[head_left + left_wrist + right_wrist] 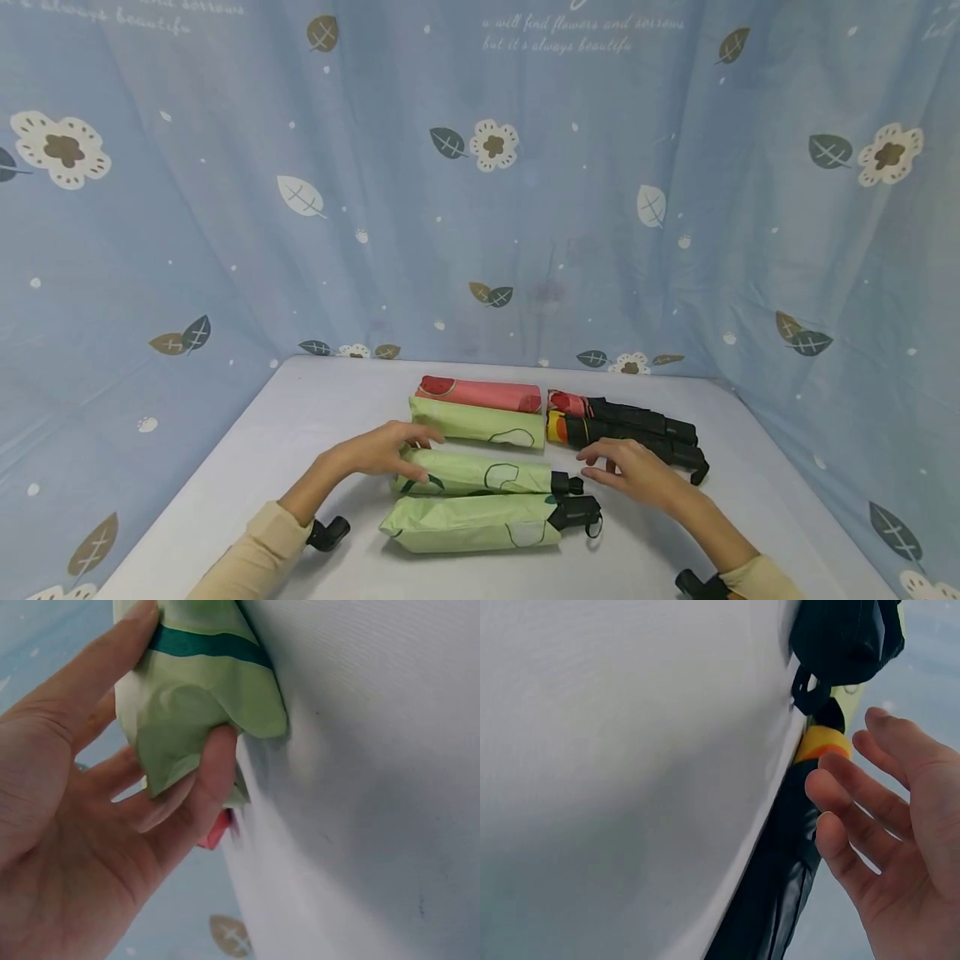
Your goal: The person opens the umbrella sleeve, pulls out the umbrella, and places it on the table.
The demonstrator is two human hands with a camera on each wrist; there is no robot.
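Note:
Two folded umbrellas in light green sleeves lie side by side, black handles to the right. My left hand (390, 450) grips the closed left end of the farther green umbrella (480, 473), thumb on the near side and fingers around the far side. Up close in the left wrist view, the crumpled sleeve end (180, 712) sits between thumb and fingers. The nearer green umbrella (480, 523) lies in front, its wrist loop beside the handle. My right hand (630, 471) hovers just right of the handles, fingers loosely bent and holding nothing.
Behind lie a flat green sleeve (472, 421) and a pink watermelon-print sleeve (487, 395). To their right are two black folded umbrellas, one with a red end (570, 404), one with a yellow end (557, 427). A blue patterned curtain (405, 208) stands around the white table (330, 392).

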